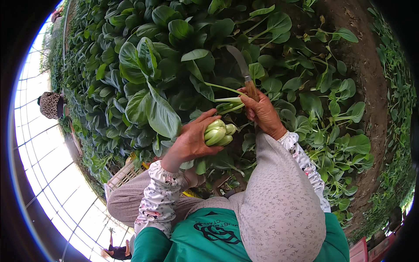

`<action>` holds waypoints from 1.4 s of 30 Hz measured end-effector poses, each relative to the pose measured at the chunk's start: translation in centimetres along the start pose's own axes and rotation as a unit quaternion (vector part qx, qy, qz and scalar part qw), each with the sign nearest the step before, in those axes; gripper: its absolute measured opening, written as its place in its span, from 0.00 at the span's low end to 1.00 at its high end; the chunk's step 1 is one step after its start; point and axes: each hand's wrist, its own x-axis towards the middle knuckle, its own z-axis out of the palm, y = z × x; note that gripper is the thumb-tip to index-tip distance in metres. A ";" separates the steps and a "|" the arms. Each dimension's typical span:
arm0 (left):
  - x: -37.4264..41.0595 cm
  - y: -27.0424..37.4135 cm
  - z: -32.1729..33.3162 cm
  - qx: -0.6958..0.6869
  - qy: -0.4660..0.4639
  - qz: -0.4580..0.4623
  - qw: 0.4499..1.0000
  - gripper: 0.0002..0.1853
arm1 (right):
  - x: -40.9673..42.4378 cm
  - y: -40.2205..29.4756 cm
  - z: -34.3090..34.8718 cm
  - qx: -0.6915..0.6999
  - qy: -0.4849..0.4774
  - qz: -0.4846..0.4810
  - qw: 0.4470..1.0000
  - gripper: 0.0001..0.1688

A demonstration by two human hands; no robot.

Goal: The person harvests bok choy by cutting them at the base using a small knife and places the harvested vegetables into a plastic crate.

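My left hand (pixel 191 140) is wrapped around a head of bok choy (pixel 216 133), with its pale green stalk bases facing me and its broad leaves (pixel 160 108) spreading out beyond my wrist. In my right hand (pixel 265 114) is the wooden handle (pixel 251 89) of a curved harvesting knife. Its grey blade (pixel 239 59) points away from me over the plants. The thumb and fingers of that hand also pinch loose outer leaf stalks (pixel 229 100) beside the head. Whether these stalks are still attached to it is hard to tell.
Dense bok choy (pixel 95 65) fills the bed ahead and to the left. Looser plants (pixel 327 108) lean on the right, beside a bare soil path (pixel 370 98). A pale plastic crate (pixel 126 175) stands by my left knee. Two other people are at the left, one wearing a leopard-print hat (pixel 49 104).
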 end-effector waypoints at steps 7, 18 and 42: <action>0.7 2.9 -0.7 -0.022 0.070 0.055 0.996 0.34 | -0.9 -0.7 -0.8 -0.142 0.092 -0.038 0.985 0.16; 6.1 1.8 -0.8 0.055 -0.006 -0.073 0.996 0.33 | 1.4 0.7 -0.4 -0.296 0.051 -0.064 0.952 0.20; 6.6 -7.6 -4.7 0.464 0.098 -0.130 0.871 0.11 | 11.7 3.6 -0.5 -0.453 0.007 -0.051 0.890 0.26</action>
